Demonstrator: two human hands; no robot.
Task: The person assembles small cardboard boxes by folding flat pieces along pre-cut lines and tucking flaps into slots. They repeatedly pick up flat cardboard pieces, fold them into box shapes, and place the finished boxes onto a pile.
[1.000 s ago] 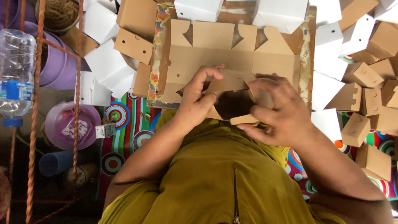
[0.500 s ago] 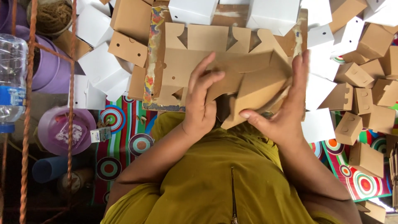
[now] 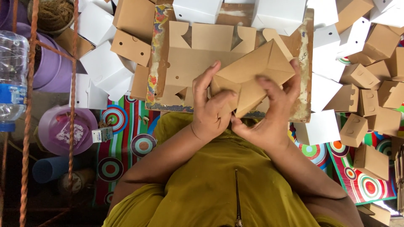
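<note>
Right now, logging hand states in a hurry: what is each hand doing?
Left hand: closed on the brown cardboard box.
Right hand: gripping the same box.

A clear water bottle [image 3: 12, 80], purple tubs [image 3: 50, 67] and folded white boxes [image 3: 105, 69] lie around.

brown boxes [image 3: 365, 126], white boxes [image 3: 198, 10], blue-labelled bottle [image 3: 12, 80]

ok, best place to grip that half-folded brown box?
Probably the two side edges of the half-folded brown box, one from each side, as the left hand and right hand do: its panels are thin and peaked, so the middle would buckle.
</note>
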